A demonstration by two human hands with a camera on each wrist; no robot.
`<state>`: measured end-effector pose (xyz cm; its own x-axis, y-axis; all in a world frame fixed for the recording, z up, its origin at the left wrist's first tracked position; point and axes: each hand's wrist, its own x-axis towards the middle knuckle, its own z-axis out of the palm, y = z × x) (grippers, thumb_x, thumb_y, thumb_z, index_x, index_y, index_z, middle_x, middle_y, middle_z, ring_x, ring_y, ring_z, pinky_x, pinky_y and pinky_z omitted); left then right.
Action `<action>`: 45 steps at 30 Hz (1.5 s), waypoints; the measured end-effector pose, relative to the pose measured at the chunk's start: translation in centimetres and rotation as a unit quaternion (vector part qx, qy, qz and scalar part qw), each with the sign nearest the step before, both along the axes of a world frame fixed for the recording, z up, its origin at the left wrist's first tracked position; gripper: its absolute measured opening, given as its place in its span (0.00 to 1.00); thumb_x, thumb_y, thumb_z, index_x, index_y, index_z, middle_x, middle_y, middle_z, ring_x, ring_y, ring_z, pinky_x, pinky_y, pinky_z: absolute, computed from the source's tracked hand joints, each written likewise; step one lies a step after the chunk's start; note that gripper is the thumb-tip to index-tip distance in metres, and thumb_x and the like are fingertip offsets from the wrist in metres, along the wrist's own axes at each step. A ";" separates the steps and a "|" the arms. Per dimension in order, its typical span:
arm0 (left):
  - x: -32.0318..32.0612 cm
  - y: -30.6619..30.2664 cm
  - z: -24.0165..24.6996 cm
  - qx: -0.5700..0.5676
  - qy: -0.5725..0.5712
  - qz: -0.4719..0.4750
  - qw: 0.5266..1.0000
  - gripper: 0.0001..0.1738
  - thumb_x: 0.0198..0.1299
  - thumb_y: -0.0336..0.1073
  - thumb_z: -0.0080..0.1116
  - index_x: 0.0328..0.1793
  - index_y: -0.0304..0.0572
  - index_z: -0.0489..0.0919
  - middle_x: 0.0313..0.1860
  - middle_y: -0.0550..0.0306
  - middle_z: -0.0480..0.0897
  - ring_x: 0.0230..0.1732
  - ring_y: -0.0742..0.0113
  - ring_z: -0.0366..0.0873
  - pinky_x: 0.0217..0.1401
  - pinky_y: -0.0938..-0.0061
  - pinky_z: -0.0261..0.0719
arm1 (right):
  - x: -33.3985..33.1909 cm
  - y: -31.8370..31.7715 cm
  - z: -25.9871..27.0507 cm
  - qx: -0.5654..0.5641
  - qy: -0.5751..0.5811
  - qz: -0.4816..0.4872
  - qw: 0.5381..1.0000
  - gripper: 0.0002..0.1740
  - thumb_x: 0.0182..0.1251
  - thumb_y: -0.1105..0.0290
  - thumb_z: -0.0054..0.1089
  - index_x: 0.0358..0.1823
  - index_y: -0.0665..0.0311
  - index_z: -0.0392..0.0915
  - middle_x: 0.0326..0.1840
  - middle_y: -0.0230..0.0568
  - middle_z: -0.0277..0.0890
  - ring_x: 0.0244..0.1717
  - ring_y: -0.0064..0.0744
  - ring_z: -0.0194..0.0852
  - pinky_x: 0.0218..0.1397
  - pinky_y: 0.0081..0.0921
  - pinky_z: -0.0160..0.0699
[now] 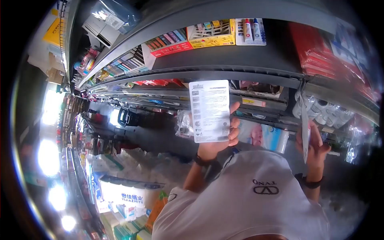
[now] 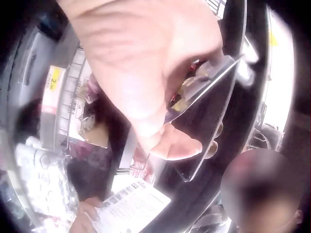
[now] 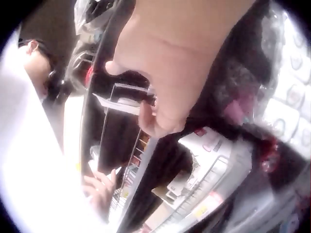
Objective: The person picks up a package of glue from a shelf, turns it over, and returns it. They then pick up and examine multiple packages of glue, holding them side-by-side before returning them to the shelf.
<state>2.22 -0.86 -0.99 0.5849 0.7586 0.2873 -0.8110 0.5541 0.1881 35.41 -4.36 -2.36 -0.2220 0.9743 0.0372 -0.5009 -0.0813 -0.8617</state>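
My left hand (image 1: 233,132) grips a white printed card (image 1: 210,112) upright by its right side, with rows of small text and pictures facing the head camera. In the left wrist view, yellow and red items show under clear plastic (image 2: 197,85) on its other face. My right hand (image 1: 317,148) pinches a second card (image 1: 306,136), which appears edge-on in the head view. The left wrist view shows rows of print on this second card (image 2: 131,206). The two cards are held apart, in front of the shelving.
Ahead, a shelf (image 1: 264,60) carries boxes of small goods (image 1: 172,42), a pack with two tubes (image 1: 251,32) and red packets (image 1: 316,52). Lower right are plastic-wrapped rolls (image 1: 320,110) and a pack with a baby picture (image 1: 264,136). Packaged paper goods (image 1: 132,196) stand to the left.
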 end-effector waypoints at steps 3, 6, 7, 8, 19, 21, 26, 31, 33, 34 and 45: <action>-0.1 -0.2 0.0 -0.016 0.019 0.012 1.000 0.59 0.59 0.79 0.42 0.83 0.42 0.46 0.54 0.45 0.74 0.42 0.56 0.76 0.39 0.62 0.73 | 0.6 0.3 -0.5 -0.029 0.231 0.164 0.959 0.70 0.39 0.24 0.69 0.73 0.70 0.53 0.53 0.42 0.63 0.38 0.29 0.62 0.30 0.19 0.64; -0.1 -0.5 0.2 -0.042 0.053 0.034 0.997 0.54 0.63 0.74 0.41 0.84 0.43 0.47 0.51 0.47 0.74 0.40 0.58 0.74 0.39 0.62 0.72 | 1.3 0.2 -1.1 -0.049 0.306 0.210 0.927 0.76 0.33 0.18 0.66 0.73 0.71 0.50 0.54 0.45 0.62 0.40 0.29 0.61 0.30 0.19 0.60; -0.3 -0.8 0.0 -0.064 0.062 0.038 0.995 0.53 0.65 0.72 0.43 0.84 0.44 0.47 0.49 0.49 0.72 0.40 0.58 0.73 0.39 0.62 0.72 | 1.6 0.6 -1.8 -0.041 0.342 0.249 0.905 0.77 0.34 0.20 0.68 0.74 0.70 0.47 0.57 0.50 0.61 0.42 0.34 0.62 0.30 0.22 0.60; -0.2 -0.8 -0.3 -0.086 0.068 0.030 0.993 0.51 0.66 0.69 0.45 0.84 0.44 0.48 0.47 0.51 0.71 0.40 0.59 0.72 0.39 0.62 0.71 | 2.1 0.6 -2.2 -0.045 0.355 0.257 0.898 0.77 0.34 0.18 0.65 0.75 0.69 0.47 0.59 0.51 0.61 0.43 0.36 0.62 0.31 0.23 0.60; 1.4 -0.1 0.0 0.000 0.140 0.008 0.990 0.45 0.71 0.65 0.33 0.82 0.37 0.51 0.29 0.54 0.74 0.21 0.66 0.67 0.25 0.72 0.59 | 3.6 0.1 -1.9 -0.058 0.461 0.245 0.851 0.70 0.52 0.16 0.43 0.79 0.69 0.42 0.63 0.75 0.61 0.53 0.72 0.75 0.46 0.63 0.80; 1.4 0.0 -0.1 0.004 0.144 -0.004 0.990 0.44 0.72 0.65 0.32 0.81 0.37 0.52 0.28 0.55 0.73 0.20 0.66 0.66 0.25 0.72 0.59 | 3.8 0.1 -2.2 -0.063 0.459 0.241 0.853 0.69 0.52 0.16 0.43 0.79 0.69 0.43 0.63 0.77 0.61 0.53 0.74 0.74 0.45 0.64 0.80; 1.8 0.9 -0.7 -0.011 0.101 -0.066 0.993 0.53 0.64 0.72 0.43 0.80 0.34 0.54 0.31 0.53 0.73 0.22 0.66 0.66 0.26 0.71 0.61 | 4.1 -0.2 -2.3 -0.068 0.454 0.218 0.861 0.66 0.53 0.17 0.43 0.79 0.64 0.46 0.63 0.72 0.61 0.52 0.67 0.74 0.38 0.46 0.79; 3.4 2.2 1.2 0.039 0.117 -0.079 0.989 0.66 0.46 0.78 0.60 0.78 0.30 0.57 0.34 0.50 0.73 0.27 0.65 0.69 0.28 0.70 0.64 | 4.5 -0.2 -3.4 -0.018 0.366 0.167 0.915 0.59 0.59 0.20 0.42 0.80 0.56 0.49 0.66 0.64 0.60 0.49 0.52 0.69 0.33 0.31 0.68; 3.6 2.7 1.4 0.069 0.131 -0.075 0.986 0.59 0.54 0.74 0.57 0.77 0.31 0.58 0.32 0.51 0.72 0.26 0.65 0.68 0.27 0.70 0.65 | 4.6 -0.2 -3.5 -0.012 0.363 0.164 0.917 0.57 0.60 0.21 0.41 0.80 0.56 0.49 0.66 0.64 0.60 0.49 0.52 0.68 0.33 0.31 0.68; 3.7 2.9 1.4 0.084 0.138 -0.075 0.984 0.56 0.58 0.72 0.55 0.76 0.31 0.59 0.32 0.52 0.72 0.25 0.65 0.68 0.26 0.70 0.65 | 4.6 -0.2 -3.3 -0.021 0.395 0.168 0.903 0.57 0.61 0.21 0.41 0.80 0.56 0.49 0.66 0.65 0.60 0.49 0.54 0.69 0.34 0.32 0.69; 4.2 2.6 0.4 0.080 0.261 0.024 0.962 0.31 0.75 0.47 0.46 0.77 0.39 0.58 0.29 0.55 0.70 0.22 0.69 0.69 0.21 0.73 0.74 | 5.0 0.4 -2.1 -0.035 0.494 0.196 0.847 0.61 0.58 0.18 0.36 0.80 0.58 0.46 0.68 0.81 0.53 0.53 0.76 0.72 0.45 0.57 0.79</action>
